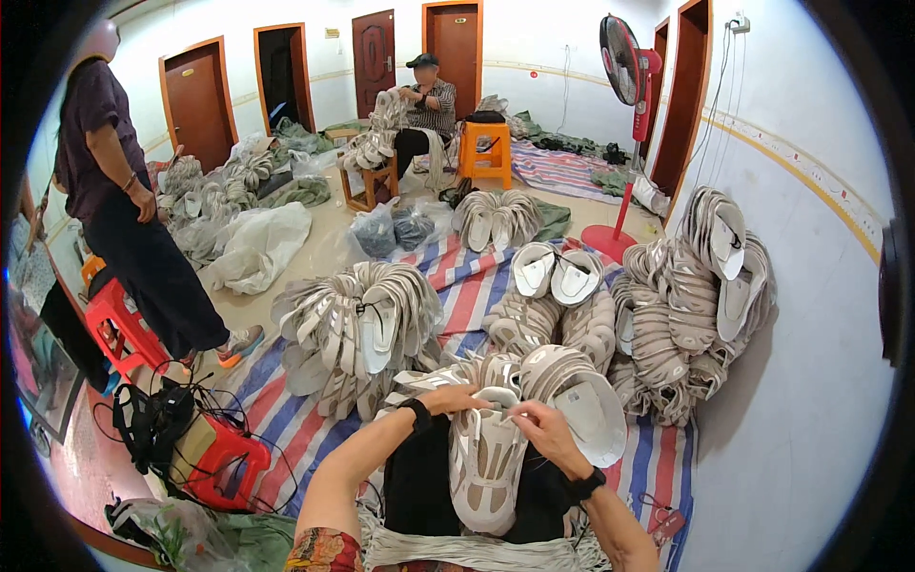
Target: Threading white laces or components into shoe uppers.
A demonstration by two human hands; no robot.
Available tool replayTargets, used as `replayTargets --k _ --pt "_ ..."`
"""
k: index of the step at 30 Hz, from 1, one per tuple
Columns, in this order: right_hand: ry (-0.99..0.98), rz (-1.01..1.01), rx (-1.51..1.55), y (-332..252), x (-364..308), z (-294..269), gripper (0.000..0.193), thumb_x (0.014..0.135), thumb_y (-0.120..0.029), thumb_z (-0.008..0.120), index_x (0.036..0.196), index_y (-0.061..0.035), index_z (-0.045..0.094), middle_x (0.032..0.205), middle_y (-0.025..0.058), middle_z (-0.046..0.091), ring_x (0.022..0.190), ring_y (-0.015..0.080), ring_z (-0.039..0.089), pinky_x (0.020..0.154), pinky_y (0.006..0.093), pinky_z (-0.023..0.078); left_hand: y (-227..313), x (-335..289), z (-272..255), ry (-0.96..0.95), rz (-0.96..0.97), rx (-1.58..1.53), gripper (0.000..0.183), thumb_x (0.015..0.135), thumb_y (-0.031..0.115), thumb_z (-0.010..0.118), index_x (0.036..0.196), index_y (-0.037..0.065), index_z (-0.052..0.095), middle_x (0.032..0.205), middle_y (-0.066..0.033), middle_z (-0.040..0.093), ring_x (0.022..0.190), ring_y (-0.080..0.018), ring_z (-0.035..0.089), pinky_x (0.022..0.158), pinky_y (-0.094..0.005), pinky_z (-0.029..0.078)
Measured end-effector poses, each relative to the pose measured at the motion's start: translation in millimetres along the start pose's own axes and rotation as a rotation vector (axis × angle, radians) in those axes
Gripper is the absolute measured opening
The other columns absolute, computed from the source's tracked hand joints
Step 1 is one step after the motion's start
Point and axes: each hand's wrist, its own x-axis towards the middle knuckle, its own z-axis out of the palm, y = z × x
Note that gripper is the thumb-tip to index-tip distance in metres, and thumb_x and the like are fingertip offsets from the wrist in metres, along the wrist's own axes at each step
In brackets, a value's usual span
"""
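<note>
A beige and white shoe upper (484,477) lies over my black-clad lap, toe toward me. My left hand (454,398) grips its collar edge from the left, fingers bent over the opening. On the right side of the same opening, my right hand (548,429) is closed in a pinch at the eyelet edge. Whether a lace end is between those fingers is too small to tell. A bundle of pale laces (467,551) lies across my lap. Just beyond my hands, stacked uppers (577,405) rest close to my right wrist.
More upper bundles stand ahead (372,329) and against the right wall (681,305), on a striped sheet (262,410). A red stool (224,462) with tangled cables is at left. One person (114,191) stands; another (434,105) sits handling uppers. A red fan (629,86) stands far right.
</note>
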Motion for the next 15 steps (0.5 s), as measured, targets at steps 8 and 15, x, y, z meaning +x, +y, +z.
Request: replayTargets --k 8,15 --pt "-0.134 -0.218 -0.178 22 21 20 0.011 0.080 -0.012 0.053 0.084 -0.0028 0.056 0.069 0.0132 0.057 0.063 0.0268 0.056 0.059 0.0340 0.044 -23 -7 -6 -0.142 0.059 0.203 0.042 0.079 0.028 0.054 0.111 0.000 0.051 0.098 -0.0111 0.057 0.088 -0.0190 0.051 0.078 -0.0296 0.040" --pt "-0.133 -0.053 -0.049 14 0 12 0.011 0.081 -0.012 0.054 0.083 -0.0013 0.058 0.058 0.0062 0.055 0.050 0.0096 0.051 0.047 0.0252 0.041 -33 -39 13 -0.009 0.301 -0.018 0.044 0.075 0.024 0.059 0.113 0.003 0.053 0.095 -0.0107 0.060 0.086 -0.0169 0.053 0.079 -0.0290 0.041"
